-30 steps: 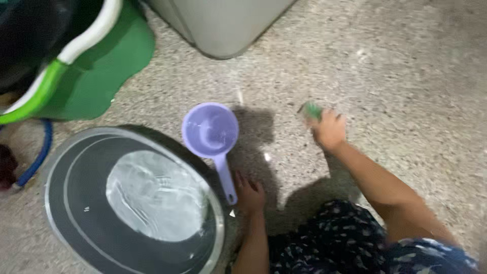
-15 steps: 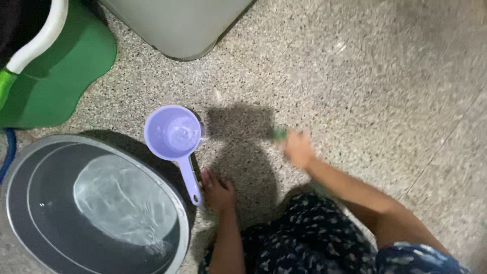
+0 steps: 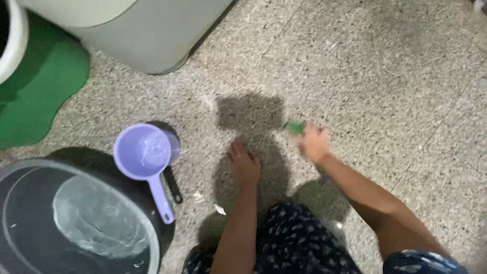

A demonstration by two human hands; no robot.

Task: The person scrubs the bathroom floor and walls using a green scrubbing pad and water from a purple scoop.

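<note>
My right hand (image 3: 314, 144) is closed on a small green scrub pad (image 3: 294, 127) and presses it against the speckled stone floor (image 3: 385, 76). My left hand (image 3: 244, 165) rests flat on the floor, fingers apart, holding nothing. To its left a lilac plastic dipper (image 3: 143, 153) with a little water in it rests on the rim of a large dark basin (image 3: 76, 218) that holds water. My dark patterned clothing (image 3: 299, 238) fills the bottom middle.
A grey-white container (image 3: 142, 30) stands at the top left. A green plastic piece (image 3: 35, 96) lies at the left edge beside a white rim (image 3: 12, 45). Small white scraps (image 3: 219, 208) lie on the floor near my left hand.
My left hand has moved away from the dipper handle to the floor further right. My right hand with the green pad has shifted over the floor. The view has swung rightward.
</note>
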